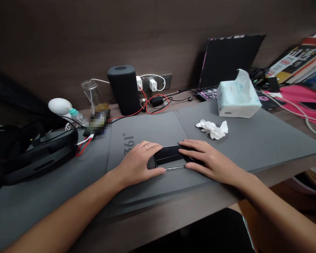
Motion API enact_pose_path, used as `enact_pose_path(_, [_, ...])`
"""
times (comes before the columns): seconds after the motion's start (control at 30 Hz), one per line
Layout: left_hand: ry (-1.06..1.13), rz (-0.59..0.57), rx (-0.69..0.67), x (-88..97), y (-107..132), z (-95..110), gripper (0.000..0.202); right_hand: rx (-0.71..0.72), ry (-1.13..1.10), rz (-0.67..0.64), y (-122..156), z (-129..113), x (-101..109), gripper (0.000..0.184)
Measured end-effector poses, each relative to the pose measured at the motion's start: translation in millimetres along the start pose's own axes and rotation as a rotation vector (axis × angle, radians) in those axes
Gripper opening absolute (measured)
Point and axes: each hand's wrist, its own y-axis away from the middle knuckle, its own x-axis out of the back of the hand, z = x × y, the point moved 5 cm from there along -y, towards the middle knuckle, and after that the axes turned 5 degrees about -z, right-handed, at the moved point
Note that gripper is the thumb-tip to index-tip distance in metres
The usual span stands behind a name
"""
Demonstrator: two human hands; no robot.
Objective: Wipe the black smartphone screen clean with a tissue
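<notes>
A black phone (171, 156) lies flat on the grey desk mat (252, 140), screen up. My left hand (139, 161) grips its left end, fingers over the top edge and thumb along the near edge. My right hand (208, 160) lies on its right end with fingers stretched flat over the screen and thumb at the near edge. A crumpled white tissue (212, 128) rests on the mat just beyond my right hand.
A tissue pack (237, 98) and an open laptop (226, 63) stand at the back right, with books (300, 59) further right. A black cylinder speaker (124, 89), wall chargers with red cable (152, 102), a glass (91, 91) and black headphones (42, 154) sit at the left.
</notes>
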Motion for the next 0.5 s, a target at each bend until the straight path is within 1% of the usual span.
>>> enact_pose_path(0.13, [0.000, 0.014, 0.006, 0.7, -0.1, -0.8, 0.050, -0.037, -0.002, -0.001, 2.8, 4.1, -1.7, 0.040])
enact_pose_path(0.5, [-0.029, 0.050, 0.024, 0.1, 1.0, -3.5, 0.048, -0.017, 0.009, -0.024, 1.2, 5.8, -5.0, 0.041])
